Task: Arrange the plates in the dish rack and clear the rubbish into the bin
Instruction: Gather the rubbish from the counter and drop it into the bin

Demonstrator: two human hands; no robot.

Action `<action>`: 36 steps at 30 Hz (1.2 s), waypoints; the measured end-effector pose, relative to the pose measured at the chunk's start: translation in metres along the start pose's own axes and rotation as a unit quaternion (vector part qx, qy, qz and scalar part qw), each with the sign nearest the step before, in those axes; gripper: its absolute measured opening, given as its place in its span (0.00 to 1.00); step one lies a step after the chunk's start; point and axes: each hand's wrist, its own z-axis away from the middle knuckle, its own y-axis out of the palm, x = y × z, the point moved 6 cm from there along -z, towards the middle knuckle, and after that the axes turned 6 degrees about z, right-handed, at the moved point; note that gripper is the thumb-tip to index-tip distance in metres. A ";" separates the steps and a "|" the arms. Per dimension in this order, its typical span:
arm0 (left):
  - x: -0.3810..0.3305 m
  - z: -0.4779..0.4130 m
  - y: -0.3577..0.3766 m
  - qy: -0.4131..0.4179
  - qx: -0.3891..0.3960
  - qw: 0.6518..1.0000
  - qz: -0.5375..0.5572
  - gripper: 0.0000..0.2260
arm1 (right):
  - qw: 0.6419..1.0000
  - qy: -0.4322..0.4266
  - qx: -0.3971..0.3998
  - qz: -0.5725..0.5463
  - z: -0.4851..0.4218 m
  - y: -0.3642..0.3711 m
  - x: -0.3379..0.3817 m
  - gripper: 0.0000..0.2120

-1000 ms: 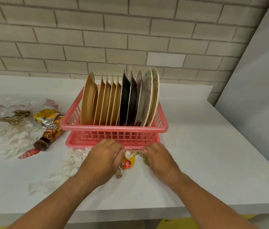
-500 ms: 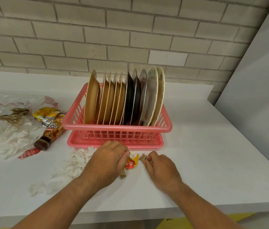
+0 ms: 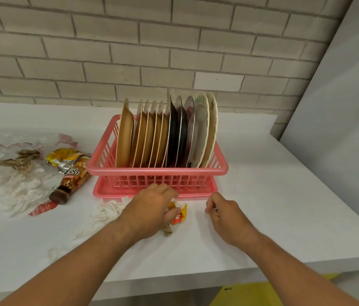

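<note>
While our left hand (image 3: 152,208) rests nearest us on the desk (image 3: 273,228), its fingers (image 3: 166,192) are clenched round a yellow wrapper (image 3: 180,214), and a brown scrap (image 3: 168,231) pokes out under the palm. Our right hand (image 3: 227,215) sits just beside it, apart from the wrapper, with its fingers curled in; we cannot tell whether they pinch anything.

Left of our left hand, white shreds (image 3: 110,209) lie against the wrist and trail toward the desk edge. Just beyond both hands stands the pink rack (image 3: 156,172), and the plates (image 3: 167,133) are upright in it in one close row: tan ones left, dark ones in the middle, pale ones right. We see no plate outside it, so we judge that half of the job done.

The rubbish is what remains. Left of the rack lie a brown bottle (image 3: 70,182) on its side, a foil packet (image 3: 63,159), more shreds and some dry twigs (image 3: 17,161). No bin is in view, so every piece has yet to be carried off.
</note>
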 end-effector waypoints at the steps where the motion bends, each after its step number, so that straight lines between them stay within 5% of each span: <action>1: 0.000 -0.001 0.003 0.001 0.010 1.000 -0.010 0.19 | 1.000 -0.001 0.012 -0.009 0.002 0.003 0.002 0.10; 5: 0.003 -0.007 0.011 -0.003 0.040 0.998 -0.042 0.22 | 0.999 0.011 -0.016 0.031 0.008 0.001 0.006 0.06; 10: -0.004 -0.018 0.033 -0.004 0.075 0.987 -0.140 0.26 | 0.991 0.065 -0.067 0.095 0.019 -0.009 0.013 0.24; 14: -0.017 -0.023 0.046 0.028 0.092 0.979 -0.179 0.24 | 0.987 0.112 -0.100 0.061 0.031 -0.012 0.016 0.28; 24: -0.057 -0.003 0.058 0.145 0.082 0.986 -0.028 0.14 | 0.974 0.164 -0.152 -0.023 0.064 0.002 0.000 0.17; 36: -0.047 0.055 -0.002 0.058 -0.049 0.991 0.110 0.09 | 0.987 0.066 -0.137 -0.058 0.097 0.001 0.025 0.13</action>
